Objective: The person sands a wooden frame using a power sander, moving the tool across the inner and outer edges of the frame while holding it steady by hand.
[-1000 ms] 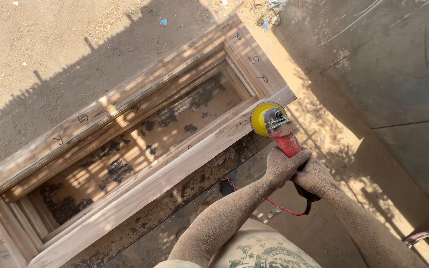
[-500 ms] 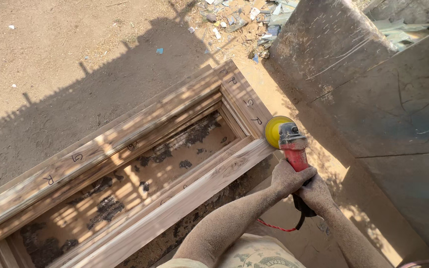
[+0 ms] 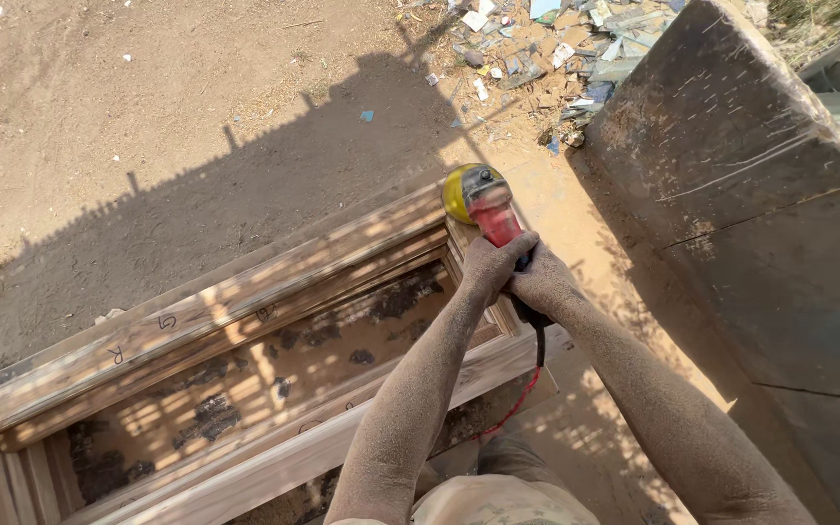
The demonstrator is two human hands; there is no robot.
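A: Since the earlier frame the angle grinder [image 3: 483,206] has travelled from the near long rail up to the far end of the wooden frame [image 3: 245,311]; my view has swung with it, so more of the littered dirt ground [image 3: 148,126] shows.

B: Hands?

A: Both clamped on the red grinder body. Left hand [image 3: 491,264] wraps the barrel just behind the yellow guard, right hand [image 3: 540,282] closes on the tail beside it, touching the left. The red cord [image 3: 522,394] drops from under the right hand toward my lap.

B: Where's the head sitting?

A: Just past my left hand, at the frame's short end piece near the top corner. Whether the disc touches wood I cannot tell.

B: Step?

A: I judge it as sanding the end rail, long rails already pale. Next move calls for steady two-handed pressure, keeping the cord off the disc and clear of the dark slab [image 3: 751,185] beside my right hand.
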